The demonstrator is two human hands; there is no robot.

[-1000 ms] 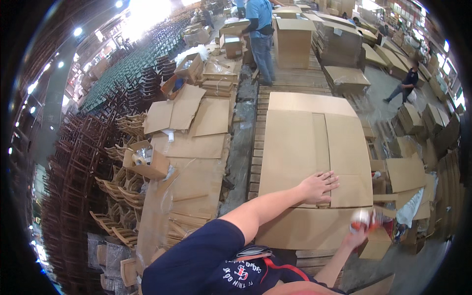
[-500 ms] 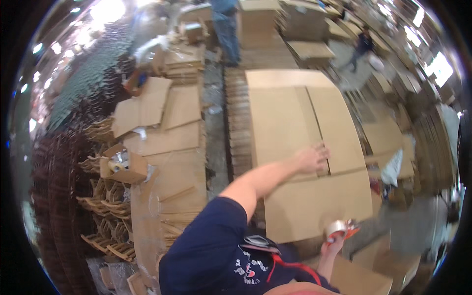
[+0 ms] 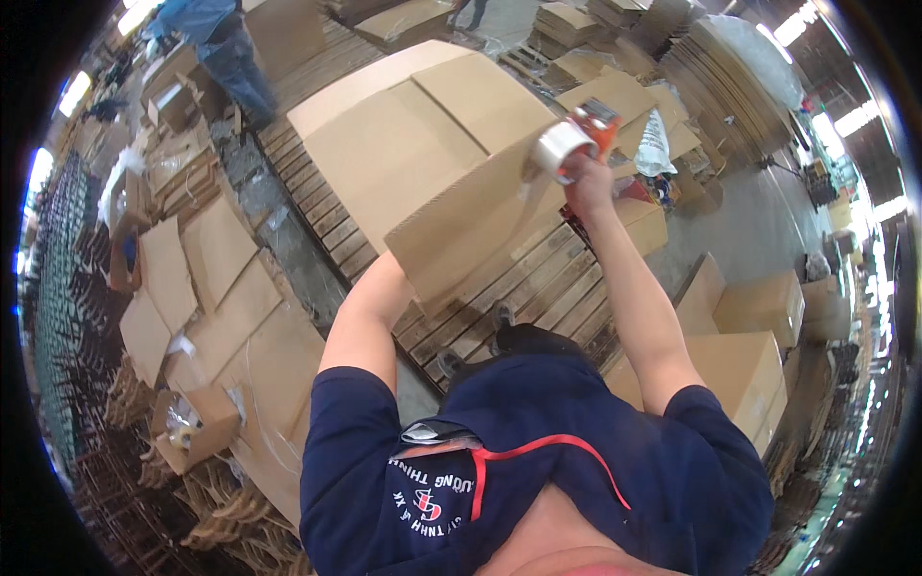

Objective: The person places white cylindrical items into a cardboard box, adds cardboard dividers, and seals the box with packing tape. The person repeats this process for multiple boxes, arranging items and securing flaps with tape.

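The person's right hand (image 3: 588, 182) is closed around an orange-handled tape dispenser (image 3: 574, 142), its clear roll held against the right-hand edge of a large flat cardboard box (image 3: 432, 158) that is tipped up over the wooden pallet (image 3: 523, 283). The left hand is hidden under the near lower edge of the box, so its grip cannot be told; only the left forearm (image 3: 370, 312) shows, reaching up beneath it. The box's long axis runs away from the person toward upper left, with the dispenser hand nearer its right edge.

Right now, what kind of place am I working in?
Most likely a packing warehouse or box workshop: flattened cardboard sheets lie about the floor, sealed cartons stand stacked, and your right hand holds a tape dispenser at a large cardboard box.
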